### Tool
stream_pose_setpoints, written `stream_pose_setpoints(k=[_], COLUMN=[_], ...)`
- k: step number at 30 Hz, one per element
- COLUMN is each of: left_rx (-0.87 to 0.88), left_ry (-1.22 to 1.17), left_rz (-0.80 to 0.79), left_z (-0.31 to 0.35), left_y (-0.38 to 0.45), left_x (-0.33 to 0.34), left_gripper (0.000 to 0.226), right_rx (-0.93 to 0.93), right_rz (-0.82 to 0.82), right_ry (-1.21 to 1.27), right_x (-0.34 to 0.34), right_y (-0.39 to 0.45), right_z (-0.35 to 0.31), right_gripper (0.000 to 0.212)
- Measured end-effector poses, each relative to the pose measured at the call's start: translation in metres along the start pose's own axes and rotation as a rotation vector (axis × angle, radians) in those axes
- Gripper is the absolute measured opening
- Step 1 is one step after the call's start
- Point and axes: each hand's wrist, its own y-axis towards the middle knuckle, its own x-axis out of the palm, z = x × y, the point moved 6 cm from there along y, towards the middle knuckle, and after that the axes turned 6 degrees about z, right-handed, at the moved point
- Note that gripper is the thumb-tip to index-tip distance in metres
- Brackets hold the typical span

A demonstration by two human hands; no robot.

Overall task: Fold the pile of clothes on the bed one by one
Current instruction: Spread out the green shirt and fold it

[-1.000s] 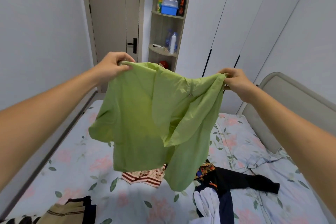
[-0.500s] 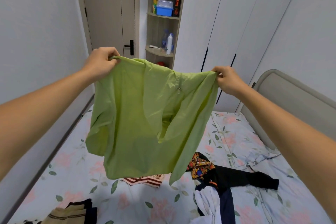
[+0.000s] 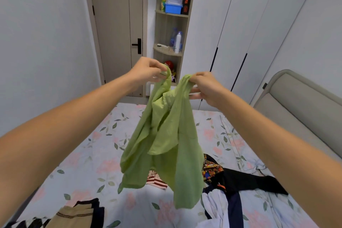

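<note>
Head view, hands (image 3: 148, 69) (image 3: 204, 87) pinching green shirt (image 3: 166, 142)

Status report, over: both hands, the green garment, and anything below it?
Left hand and right hand each grip green garment, top edge. Garment hangs above bed. Unfolded clothes lie underneath.
</note>
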Motion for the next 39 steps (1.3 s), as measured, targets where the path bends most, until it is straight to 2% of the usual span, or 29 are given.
stream_pose_setpoints(k=[1, 4, 5, 8, 9, 10, 13, 15, 18, 19, 21, 23, 25, 29, 33, 37, 39], left_rx=[0.035, 0.145, 0.188, 0.318, 0.329, 0.329, 0.322, 0.308, 0.322, 0.332, 0.341, 0.330, 0.325, 0.319, 0.297, 0.267, 0.265], left_ry=[0.011, 0.031, 0.026, 0.100, 0.126, 0.149, 0.149, 0.125, 0.134, 0.133, 0.121, 0.122, 0.128, 0.127, 0.135, 0.175, 0.187], left_rz=[-0.101, -0.294, -0.284, -0.112, -0.080, -0.067, -0.058, -0.082, -0.135, -0.142, -0.164, -0.177, -0.151, 0.029, 0.154, 0.165, 0.175], left_z=[0.003, 0.008, 0.008, 0.004, 0.001, -0.001, 0.004, 0.006, 0.007, 0.007, 0.009, 0.009, 0.008, -0.003, -0.023, -0.035, -0.036], left_y=[-0.006, -0.022, -0.023, -0.016, -0.014, -0.013, -0.015, -0.014, -0.012, -0.010, -0.008, -0.005, -0.003, 0.004, 0.011, 0.017, 0.018], left_x=[0.011, 0.039, 0.043, 0.041, 0.040, 0.041, 0.040, 0.039, 0.033, 0.031, 0.030, 0.029, 0.024, -0.011, -0.049, -0.062, -0.065], left_gripper=[0.014, 0.037, 0.036, 0.013, 0.012, 0.012, 0.012, 0.016, 0.016, 0.015, 0.015, 0.014, 0.013, 0.011, 0.011, 0.010, 0.007], right_rx=[0.003, -0.008, -0.019, -0.095, -0.121, -0.147, -0.243, -0.308, -0.334, -0.311, -0.296, -0.333, -0.334, -0.240, -0.175, -0.183, -0.188], right_rz=[-0.008, -0.030, -0.042, -0.134, -0.141, -0.106, 0.169, 0.217, -0.053, -0.151, -0.232, -0.193, -0.125, 0.130, 0.270, 0.264, 0.251], right_ry=[0.039, 0.123, 0.146, 0.159, 0.152, 0.140, 0.068, -0.037, -0.230, -0.236, -0.237, -0.299, -0.353, -0.282, -0.216, -0.139, -0.132], right_x=[0.008, 0.026, 0.028, 0.028, 0.025, 0.020, -0.002, -0.010, -0.002, 0.003, 0.008, 0.007, 0.000, -0.040, -0.079, -0.085, -0.084], right_y=[0.001, -0.001, -0.001, -0.006, -0.007, -0.007, 0.002, 0.011, 0.017, 0.017, 0.016, 0.017, 0.023, 0.048, 0.056, 0.056, 0.056], right_z=[-0.001, -0.007, -0.009, -0.013, -0.012, -0.011, -0.007, -0.005, 0.003, 0.006, 0.008, 0.006, 0.007, 0.022, 0.034, 0.037, 0.037], right_gripper=[0.016, 0.019, 0.020, 0.019, 0.018, 0.016, 0.010, 0.017, 0.052, 0.054, 0.042, 0.025, 0.017, 0.004, 0.026, 0.042, 0.042])
